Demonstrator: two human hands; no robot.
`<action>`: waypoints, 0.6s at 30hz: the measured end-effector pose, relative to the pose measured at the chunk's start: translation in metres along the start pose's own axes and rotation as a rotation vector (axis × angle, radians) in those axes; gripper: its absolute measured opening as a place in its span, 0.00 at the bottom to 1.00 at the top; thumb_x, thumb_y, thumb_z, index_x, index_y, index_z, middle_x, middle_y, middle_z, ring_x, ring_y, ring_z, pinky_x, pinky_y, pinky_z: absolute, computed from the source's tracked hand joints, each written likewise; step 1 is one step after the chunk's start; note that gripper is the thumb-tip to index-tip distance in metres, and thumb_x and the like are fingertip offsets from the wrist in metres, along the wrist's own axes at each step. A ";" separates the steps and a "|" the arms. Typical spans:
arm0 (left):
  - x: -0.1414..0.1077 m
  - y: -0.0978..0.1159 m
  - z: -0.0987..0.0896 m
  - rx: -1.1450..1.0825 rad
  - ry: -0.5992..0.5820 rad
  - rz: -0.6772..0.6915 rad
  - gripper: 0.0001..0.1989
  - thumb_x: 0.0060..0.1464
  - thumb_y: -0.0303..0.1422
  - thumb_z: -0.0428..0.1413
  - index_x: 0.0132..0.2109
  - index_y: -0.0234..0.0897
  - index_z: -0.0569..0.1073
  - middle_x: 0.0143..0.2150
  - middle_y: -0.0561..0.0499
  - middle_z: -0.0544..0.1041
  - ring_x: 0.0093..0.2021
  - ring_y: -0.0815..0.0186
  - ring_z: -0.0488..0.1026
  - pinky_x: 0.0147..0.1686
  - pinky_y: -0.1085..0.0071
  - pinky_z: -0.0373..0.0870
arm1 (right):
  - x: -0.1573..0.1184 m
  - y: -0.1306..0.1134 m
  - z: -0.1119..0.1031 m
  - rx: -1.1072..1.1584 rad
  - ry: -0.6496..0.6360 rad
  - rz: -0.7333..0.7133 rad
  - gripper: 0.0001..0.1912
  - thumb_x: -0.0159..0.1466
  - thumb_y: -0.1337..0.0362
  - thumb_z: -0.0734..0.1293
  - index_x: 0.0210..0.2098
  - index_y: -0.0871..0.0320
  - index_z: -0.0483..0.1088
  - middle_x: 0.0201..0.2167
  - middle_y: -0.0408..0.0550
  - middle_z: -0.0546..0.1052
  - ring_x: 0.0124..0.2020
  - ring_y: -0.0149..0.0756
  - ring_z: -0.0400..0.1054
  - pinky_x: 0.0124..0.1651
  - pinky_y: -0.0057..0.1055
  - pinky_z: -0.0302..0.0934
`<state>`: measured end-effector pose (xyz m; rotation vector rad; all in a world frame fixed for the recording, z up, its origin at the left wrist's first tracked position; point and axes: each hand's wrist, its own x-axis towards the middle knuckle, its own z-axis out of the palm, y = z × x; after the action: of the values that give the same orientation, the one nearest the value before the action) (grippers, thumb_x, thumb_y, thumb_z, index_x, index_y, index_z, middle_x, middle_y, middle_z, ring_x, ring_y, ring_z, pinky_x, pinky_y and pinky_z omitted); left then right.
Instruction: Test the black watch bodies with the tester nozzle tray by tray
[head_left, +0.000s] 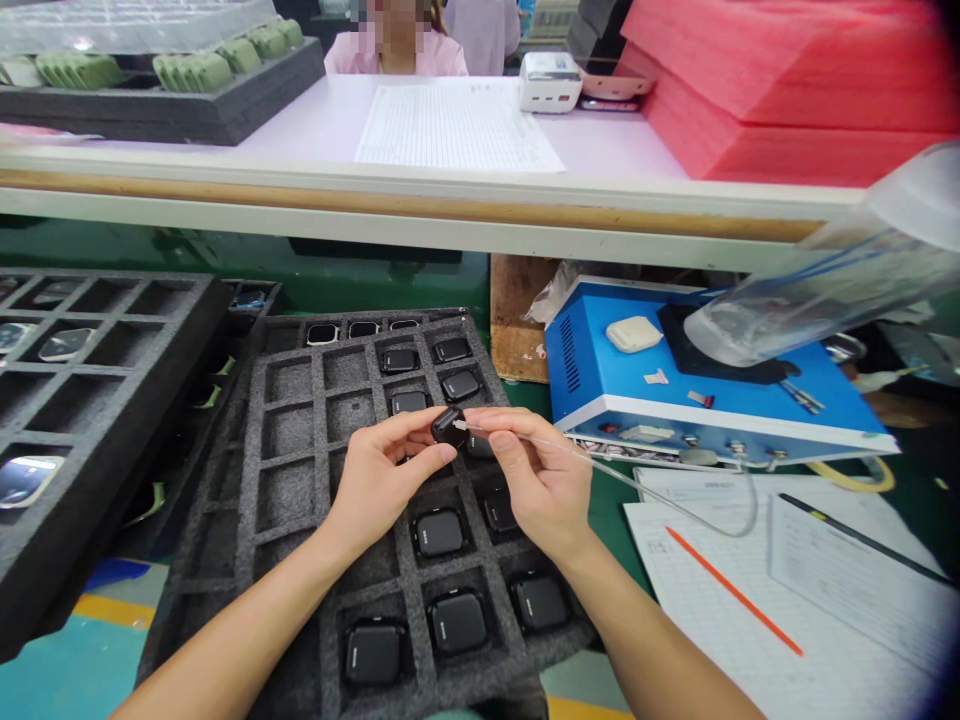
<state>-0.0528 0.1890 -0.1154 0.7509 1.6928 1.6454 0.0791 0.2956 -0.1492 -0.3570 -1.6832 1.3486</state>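
Above a dark grey foam tray [330, 580], my left hand [386, 475] pinches a small black watch case [448, 428] between thumb and fingers. My right hand [544, 475] closes on the end of a thin clear cable [637, 488], whose pale tip touches the case. The cable runs right to the front of a blue box [622, 385]. Several black watch cases, such as one at the front [373, 652], lie in the tray's compartments below and around my hands.
Another foam tray [97, 420] with watch cases stands at the left. Right of my hands are papers [697, 600], an orange stick [735, 590] and a clear tube [817, 280] over the box. A white shelf [300, 150] crosses ahead; a person sits behind it.
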 end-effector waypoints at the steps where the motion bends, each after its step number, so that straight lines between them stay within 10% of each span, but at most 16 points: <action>1: 0.000 0.000 0.000 0.003 0.002 0.000 0.18 0.43 0.31 0.70 0.45 0.39 0.84 0.39 0.47 0.85 0.37 0.61 0.79 0.41 0.66 0.77 | 0.000 0.000 0.000 0.000 0.001 0.001 0.09 0.71 0.65 0.64 0.44 0.51 0.77 0.44 0.47 0.82 0.47 0.40 0.77 0.52 0.41 0.74; 18: 0.001 -0.001 0.000 0.015 -0.004 0.007 0.18 0.44 0.31 0.70 0.46 0.39 0.84 0.39 0.47 0.84 0.36 0.61 0.79 0.40 0.66 0.77 | 0.001 0.000 -0.001 -0.013 0.014 0.000 0.08 0.71 0.63 0.64 0.42 0.52 0.77 0.43 0.48 0.83 0.46 0.41 0.78 0.51 0.42 0.74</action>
<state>-0.0531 0.1895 -0.1160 0.7679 1.7034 1.6359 0.0795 0.2962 -0.1486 -0.3730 -1.6817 1.3328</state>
